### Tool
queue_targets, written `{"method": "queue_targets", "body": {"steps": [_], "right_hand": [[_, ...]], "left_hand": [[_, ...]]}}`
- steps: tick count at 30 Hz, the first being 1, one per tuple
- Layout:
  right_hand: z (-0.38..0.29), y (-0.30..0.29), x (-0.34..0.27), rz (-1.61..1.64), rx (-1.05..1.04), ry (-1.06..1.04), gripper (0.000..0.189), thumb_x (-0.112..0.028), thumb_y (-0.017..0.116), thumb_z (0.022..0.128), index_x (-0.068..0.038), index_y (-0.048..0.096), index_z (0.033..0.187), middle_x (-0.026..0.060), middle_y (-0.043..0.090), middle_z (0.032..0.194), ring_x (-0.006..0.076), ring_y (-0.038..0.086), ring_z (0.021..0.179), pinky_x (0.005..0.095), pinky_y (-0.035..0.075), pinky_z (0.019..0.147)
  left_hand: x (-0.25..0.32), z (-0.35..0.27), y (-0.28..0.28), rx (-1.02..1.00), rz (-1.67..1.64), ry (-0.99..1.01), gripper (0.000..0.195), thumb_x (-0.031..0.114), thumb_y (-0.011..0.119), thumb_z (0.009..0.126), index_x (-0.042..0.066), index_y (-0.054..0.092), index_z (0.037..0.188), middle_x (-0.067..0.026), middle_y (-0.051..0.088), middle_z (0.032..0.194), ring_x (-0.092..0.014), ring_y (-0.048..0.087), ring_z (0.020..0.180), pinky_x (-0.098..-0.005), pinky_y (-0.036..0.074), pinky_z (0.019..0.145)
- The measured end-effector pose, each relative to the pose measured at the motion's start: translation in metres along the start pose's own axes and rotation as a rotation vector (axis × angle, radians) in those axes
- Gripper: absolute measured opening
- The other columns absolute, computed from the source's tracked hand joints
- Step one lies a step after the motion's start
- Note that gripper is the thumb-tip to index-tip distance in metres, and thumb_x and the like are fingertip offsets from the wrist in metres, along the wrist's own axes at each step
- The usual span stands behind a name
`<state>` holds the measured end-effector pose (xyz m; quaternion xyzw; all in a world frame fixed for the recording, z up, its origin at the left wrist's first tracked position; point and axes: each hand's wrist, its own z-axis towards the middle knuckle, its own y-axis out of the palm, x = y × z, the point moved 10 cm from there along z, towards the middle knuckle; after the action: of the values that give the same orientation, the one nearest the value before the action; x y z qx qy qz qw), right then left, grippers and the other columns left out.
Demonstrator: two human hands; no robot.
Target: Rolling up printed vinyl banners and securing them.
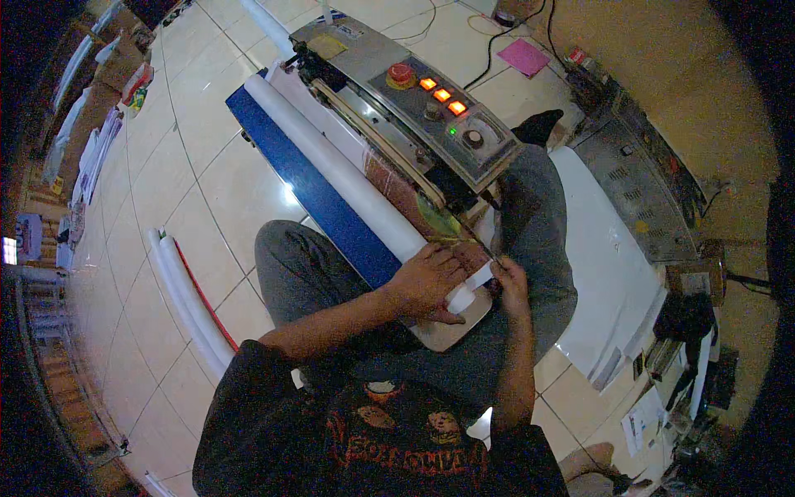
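A continuous band sealer [404,93] stands before me, with a red stop button and lit orange switches. Along its blue conveyor bed [317,189] lies a long white roll [335,161], which appears wrapped in clear plastic film. My left hand [428,282] grips the roll's near end from above, fingers spread over it and the thumb low. Between the roll and the sealing head, the film [397,186] shows brown and yellow-green patches. At the sealer's near corner, my right hand [512,282] pinches the film's edge, beside a white strip [481,276].
My bent knees flank the conveyor. More white rolls [186,298], one red-edged, lie on the tiled floor to the left. At right are a white sheet [608,261] and a grey vented metal machine [640,186]. Beyond the sealer, a black cable [490,59] passes a pink sheet [525,57].
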<state>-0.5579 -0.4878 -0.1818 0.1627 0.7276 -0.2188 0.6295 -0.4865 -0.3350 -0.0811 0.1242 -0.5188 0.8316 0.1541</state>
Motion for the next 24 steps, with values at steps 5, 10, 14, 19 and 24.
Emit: {"method": "queue_targets", "body": {"steps": [5,10,14,19,24], "right_hand": [[0.004,0.008,-0.002,-0.043,0.091,0.078,0.020,-0.020,0.062,0.089,-0.002,0.060,0.080,-0.0005,0.057,0.075,0.0103,0.050,0.072,0.0278,0.043,0.067],[0.005,0.011,-0.039,-0.180,0.141,-0.028,0.021,-0.020,0.061,0.090,0.000,0.061,0.082,0.0033,0.060,0.075,0.0099,0.050,0.072,0.0295,0.043,0.067],[0.013,0.023,-0.052,-0.518,0.045,0.037,0.024,-0.023,0.060,0.090,0.001,0.063,0.087,0.0132,0.066,0.082,0.0217,0.060,0.073,0.0346,0.047,0.069],[0.030,0.034,-0.061,-0.597,0.001,0.044,0.028,-0.026,0.060,0.089,0.001,0.065,0.092,0.0195,0.067,0.089,0.0357,0.064,0.081,0.0400,0.049,0.075],[0.037,0.042,-0.060,-0.655,-0.055,0.138,0.036,-0.034,0.056,0.090,-0.001,0.066,0.098,0.0228,0.065,0.093,0.0369,0.065,0.086,0.0429,0.049,0.077]], "left_hand": [[-0.008,-0.018,0.017,0.004,0.085,-0.220,0.075,0.056,0.069,0.071,0.006,0.050,0.123,-0.0117,0.052,0.121,-0.031,0.043,0.121,-0.0521,0.022,0.106],[-0.012,-0.067,0.000,0.282,0.196,-0.609,0.080,0.056,0.068,0.073,0.007,0.045,0.132,-0.0183,0.036,0.141,-0.040,0.025,0.135,-0.0619,0.011,0.106],[-0.019,-0.076,0.019,-0.004,0.250,-0.732,0.089,0.058,0.066,0.074,0.006,0.036,0.140,-0.0290,0.019,0.148,-0.050,0.012,0.137,-0.0699,0.007,0.103],[-0.037,-0.067,0.018,-0.027,0.130,-0.840,0.087,0.045,0.066,0.078,0.006,0.027,0.145,-0.0382,0.004,0.147,-0.059,0.002,0.134,-0.0738,0.007,0.100],[-0.039,-0.058,0.016,0.015,0.104,-0.702,0.086,0.032,0.071,0.075,0.001,0.028,0.143,-0.0387,0.007,0.146,-0.060,0.002,0.133,-0.0705,0.009,0.104]]}}
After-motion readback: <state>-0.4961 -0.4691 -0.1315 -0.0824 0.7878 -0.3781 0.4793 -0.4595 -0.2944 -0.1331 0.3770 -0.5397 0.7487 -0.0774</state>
